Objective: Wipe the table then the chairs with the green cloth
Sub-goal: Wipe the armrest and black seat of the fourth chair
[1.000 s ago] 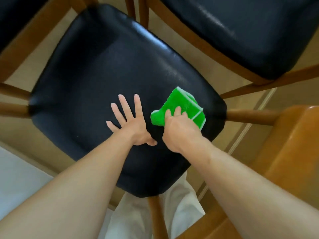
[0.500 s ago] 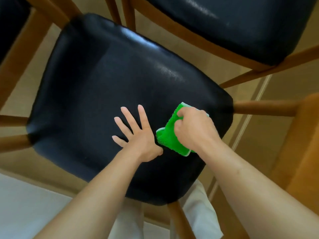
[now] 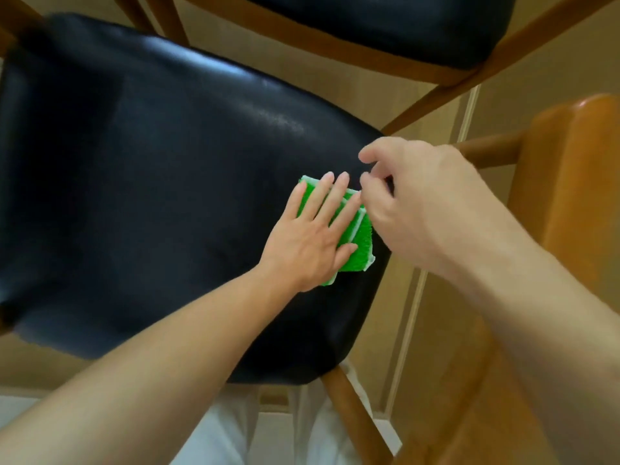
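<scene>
Since the earlier frame the green cloth [image 3: 352, 243] had passed from the right hand [image 3: 419, 203] to the left hand [image 3: 308, 243]. Before, the right hand had been pressing it while the left palm lay bare on the seat; now the left hand lay flat on top of the cloth, with its fingers [image 3: 322, 203] spread and straight, holding the cloth down by pressure and not by a grip. I judged that this flat palm was meant to keep the folded layers together and to give an even push for the next stroke.

The right hand had lifted clear and hovered just beside the cloth, its fingers half curled and holding nothing; whether a fingertip touched the cloth's edge I could not tell.

The cloth lay folded on the black chair seat [image 3: 151, 196], near the right edge of the seat, about the middle of that edge. This side of the seat was probably the part being wiped. A second chair [image 3: 385, 25] stood beyond the far edge, and an orange wooden piece [image 3: 570, 196] stood to the right.
</scene>
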Demonstrator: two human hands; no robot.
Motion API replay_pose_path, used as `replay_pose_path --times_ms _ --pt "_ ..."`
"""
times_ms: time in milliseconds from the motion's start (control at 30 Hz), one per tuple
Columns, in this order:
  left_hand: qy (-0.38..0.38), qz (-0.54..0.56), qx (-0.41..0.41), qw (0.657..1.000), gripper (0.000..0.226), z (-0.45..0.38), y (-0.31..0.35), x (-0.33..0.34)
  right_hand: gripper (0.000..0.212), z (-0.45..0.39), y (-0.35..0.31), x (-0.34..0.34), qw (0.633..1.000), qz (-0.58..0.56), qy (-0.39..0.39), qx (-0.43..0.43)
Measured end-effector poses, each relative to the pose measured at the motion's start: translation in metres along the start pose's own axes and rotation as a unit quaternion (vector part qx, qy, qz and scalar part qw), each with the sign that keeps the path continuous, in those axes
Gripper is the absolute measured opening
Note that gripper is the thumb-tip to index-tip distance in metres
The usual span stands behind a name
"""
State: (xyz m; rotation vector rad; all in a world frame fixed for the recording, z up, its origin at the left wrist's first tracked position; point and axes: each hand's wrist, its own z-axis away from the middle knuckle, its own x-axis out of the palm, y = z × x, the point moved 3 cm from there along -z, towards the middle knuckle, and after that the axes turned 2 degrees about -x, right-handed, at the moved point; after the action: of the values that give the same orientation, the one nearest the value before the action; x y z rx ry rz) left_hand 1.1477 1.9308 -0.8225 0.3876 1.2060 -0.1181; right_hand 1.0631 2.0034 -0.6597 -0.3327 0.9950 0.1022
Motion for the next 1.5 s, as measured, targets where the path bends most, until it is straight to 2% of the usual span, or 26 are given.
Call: replay_pose_path --times_ms 100,200,300,400,500,600,733,800,933,1033,1167,1233,1367,1433,1500 --pt "0.021 0.009 0.021 1.000 0.072 0.021 0.006 0.008 0.032 0.045 0.014 -0.013 0.999 0.036 0.021 -0.002" --pt "-0.015 -0.005 0.049 0.999 0.070 0.051 0.016 0.016 0.032 0.087 0.029 -0.018 0.998 -0.012 0.067 -0.007" --pt "-0.067 -0.009 0.142 0.988 0.071 0.082 0.030 0.021 0.035 0.114 0.044 -0.008 0.995 -0.028 0.090 -0.015" --pt "-0.096 -0.031 0.248 0.964 0.072 0.078 0.029 0.024 0.036 0.119 0.054 0.009 0.993 -0.027 0.114 -0.031" --pt "-0.087 -0.075 0.295 0.949 0.064 0.049 0.023 0.018 0.031 0.115 0.057 0.017 0.987 -0.045 0.150 -0.029" --pt "-0.040 -0.104 0.266 0.957 0.058 0.009 0.010 -0.001 0.028 0.117 0.057 0.017 0.981 -0.048 0.183 -0.033" --pt "0.018 -0.128 0.111 0.985 0.061 -0.066 -0.025 -0.038 0.017 0.117 0.057 0.017 0.980 -0.036 0.190 -0.035" --pt "0.020 -0.116 0.039 0.992 0.065 -0.090 -0.031 -0.050 0.015 0.117 0.057 0.016 0.981 -0.031 0.190 -0.035" --pt "0.032 -0.020 -0.021 0.999 0.064 -0.066 0.005 -0.036 0.014 0.120 0.059 0.016 0.981 -0.013 0.191 -0.036" --pt "0.019 0.011 0.000 1.000 0.068 -0.024 0.038 -0.014 0.014 0.120 0.058 0.017 0.981 -0.007 0.191 -0.036" --pt "-0.038 0.040 0.091 0.994 0.065 0.027 0.071 0.008 0.020 0.118 0.057 0.018 0.981 0.003 0.192 -0.038" --pt "-0.091 0.058 0.116 0.987 0.059 0.058 0.085 0.016 0.021 0.118 0.057 0.018 0.981 0.002 0.188 -0.039" --pt "-0.253 0.108 0.141 0.951 0.054 0.131 0.103 0.038 0.023 0.118 0.057 0.018 0.982 -0.006 0.183 -0.041" --pt "-0.265 0.125 0.139 0.946 0.055 0.145 0.099 0.041 0.025 0.118 0.057 0.018 0.982 -0.005 0.186 -0.040" --pt "-0.259 0.115 0.182 0.942 0.054 0.139 0.089 0.041 0.024 0.117 0.057 0.018 0.981 -0.003 0.188 -0.041"
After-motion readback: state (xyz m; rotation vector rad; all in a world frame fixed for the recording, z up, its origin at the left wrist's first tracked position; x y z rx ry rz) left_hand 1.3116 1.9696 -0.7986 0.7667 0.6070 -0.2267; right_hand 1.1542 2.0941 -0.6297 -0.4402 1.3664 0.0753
